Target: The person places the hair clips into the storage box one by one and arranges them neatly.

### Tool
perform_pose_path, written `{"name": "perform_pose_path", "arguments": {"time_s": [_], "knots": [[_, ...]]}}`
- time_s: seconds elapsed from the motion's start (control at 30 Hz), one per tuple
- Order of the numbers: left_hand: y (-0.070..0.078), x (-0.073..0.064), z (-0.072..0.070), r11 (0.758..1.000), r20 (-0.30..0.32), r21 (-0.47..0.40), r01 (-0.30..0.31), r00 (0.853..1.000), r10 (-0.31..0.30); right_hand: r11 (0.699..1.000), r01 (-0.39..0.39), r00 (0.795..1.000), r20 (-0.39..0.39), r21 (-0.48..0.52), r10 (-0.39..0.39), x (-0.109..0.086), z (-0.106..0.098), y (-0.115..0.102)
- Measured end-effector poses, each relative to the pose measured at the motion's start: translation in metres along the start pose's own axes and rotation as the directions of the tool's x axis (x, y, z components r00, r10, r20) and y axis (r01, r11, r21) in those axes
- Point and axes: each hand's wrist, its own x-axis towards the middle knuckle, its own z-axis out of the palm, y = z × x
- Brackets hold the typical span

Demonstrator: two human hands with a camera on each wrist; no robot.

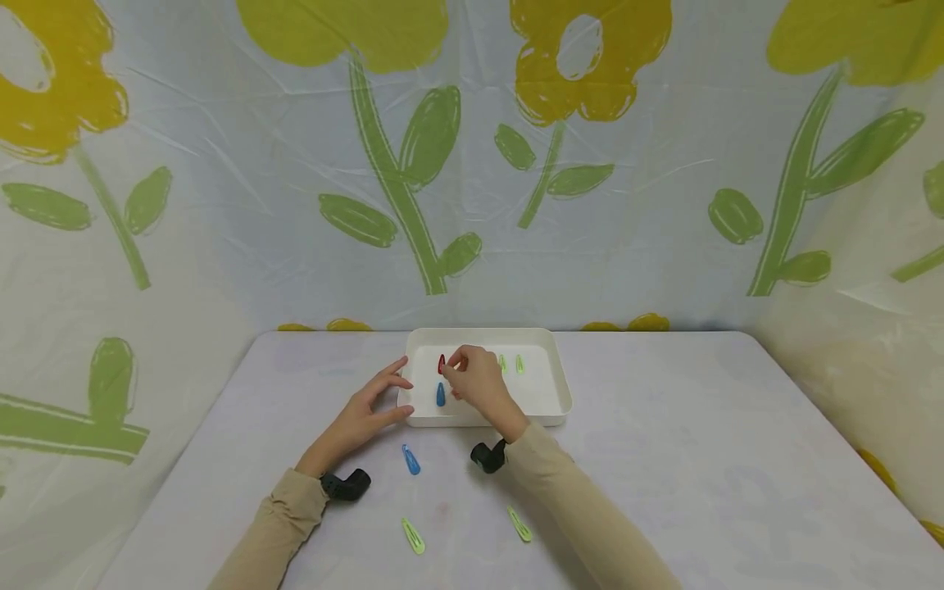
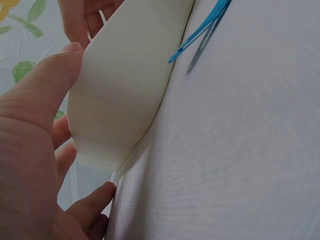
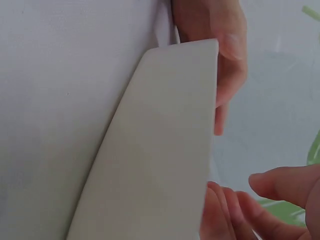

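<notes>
Hands are apart from each other at a white tray (image 1: 562, 381) on a pale surface (image 1: 664, 451). The left hand (image 1: 354, 418) lies at the tray's left side, fingers spread, with its thumb against the rim near the front corner. The right hand (image 1: 479, 383) is over the tray, its fingers bent down just beside a red hair clip (image 1: 441, 360); whether they pinch anything cannot be told, as the tray wall hides part of them in the right wrist view.

A blue hair clip (image 1: 440, 395) lies in the tray in front of the red one. A green hair clip (image 1: 502, 363) and its twin (image 1: 519, 365) lie side by side in the tray, to the right of the red one. In front of the tray, on the surface, lie another blue clip (image 1: 410, 460), a light green clip (image 1: 413, 536) and, farther right, a second light green clip (image 1: 519, 524). A flower-printed cloth (image 1: 280, 164) hangs behind.
</notes>
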Motion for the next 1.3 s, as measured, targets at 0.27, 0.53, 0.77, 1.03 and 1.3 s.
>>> {"name": "perform_pose_path", "arguments": {"time_s": [0.27,0.53,0.77,1.03,1.3], "knots": [[-0.015,0.0,-0.002,1.0,0.007,0.014,0.014,1.0,-0.014,0.98,0.197,0.98,0.006,0.035,-0.197,-0.014,-0.002,-0.01],[-0.015,0.0,-0.002,1.0,0.012,0.023,0.011,1.0,-0.012,0.952,0.302,0.945,0.115,0.056,-0.306,-0.031,0.002,-0.022],[-0.018,0.002,-0.002,0.997,0.016,0.044,-0.059,0.998,0.058,0.912,0.39,0.896,0.279,-0.123,-0.345,-0.04,0.016,-0.027],[-0.018,0.002,-0.001,0.997,0.015,0.041,-0.064,0.998,0.063,0.823,0.468,0.841,0.448,-0.323,-0.302,-0.05,0.035,-0.029],[-0.017,0.002,-0.002,0.998,0.015,0.055,-0.042,0.999,0.041,0.762,0.46,0.848,0.481,-0.455,-0.224,-0.055,0.046,-0.032]]}}
